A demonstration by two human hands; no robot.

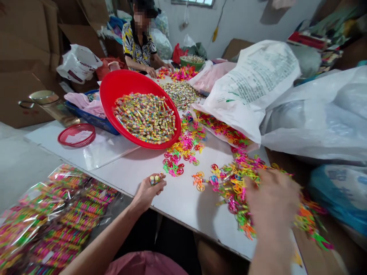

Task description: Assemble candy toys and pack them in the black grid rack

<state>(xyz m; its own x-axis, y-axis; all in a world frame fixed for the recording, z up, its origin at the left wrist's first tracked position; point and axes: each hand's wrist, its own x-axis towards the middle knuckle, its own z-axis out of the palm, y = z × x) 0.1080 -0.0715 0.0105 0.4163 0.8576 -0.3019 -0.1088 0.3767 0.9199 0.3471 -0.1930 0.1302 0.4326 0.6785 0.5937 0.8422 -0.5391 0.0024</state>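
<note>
My left hand (150,191) is closed around a few small yellow-and-white tube pieces (155,178), just above the table's near edge. Over on the right, my right hand (272,194) is smeared by motion above a heap of bright plastic pieces with ring-shaped ends (233,183); its fingers cannot be made out. More of these coloured pieces (186,141) lie in a strip beside the basin. A tilted red basin (107,89) holds many small tubes (146,118) with colourful wrapping.
A white sack (258,76) spills coloured pieces onto the white table (137,168). Left are a red mesh basket (76,135), a glass jar (53,105) and packed clear bags (65,217). Across the table, a person (140,42) handles pink and orange pieces.
</note>
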